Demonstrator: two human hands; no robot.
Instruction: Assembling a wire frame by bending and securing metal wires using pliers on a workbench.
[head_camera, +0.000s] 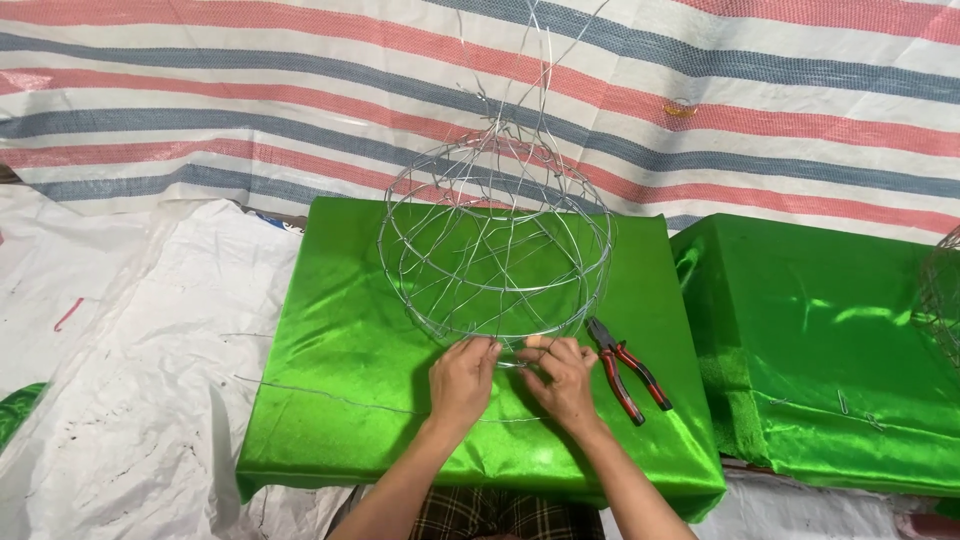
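Two bare hands meet at the near rim of a wire frame (495, 250), a round, dome-shaped cage of thin silver wire that stands on a worktop (340, 380) draped in shiny green cloth. The left hand (460, 380) reaches up from below, its fingers (485, 348) drawn narrow and pinched on the lowest wire ring. The right hand (562, 378) sits just beside it, its fingers (540, 346) likewise closed tight on the same stretch of ring, so that the fingertips of both hands nearly touch. Whether a separate short strand lies between them cannot be told at this size.

The frame rests toward the far middle of the worktop, its loose upper wires rising in a narrow bundle past the top of the picture. Pliers (627, 370) with red and black handles lie flat on the cloth just right of the right hand, jaws pointing toward the frame. A long, thin wire (330, 398) lies across the cloth to the left of the left hand.

A second green-covered block (830, 330) stands to the right, apart from the first. A striped tarp (250, 100) in red, blue and white hangs behind, and white sheeting (130, 350) covers the floor at left.
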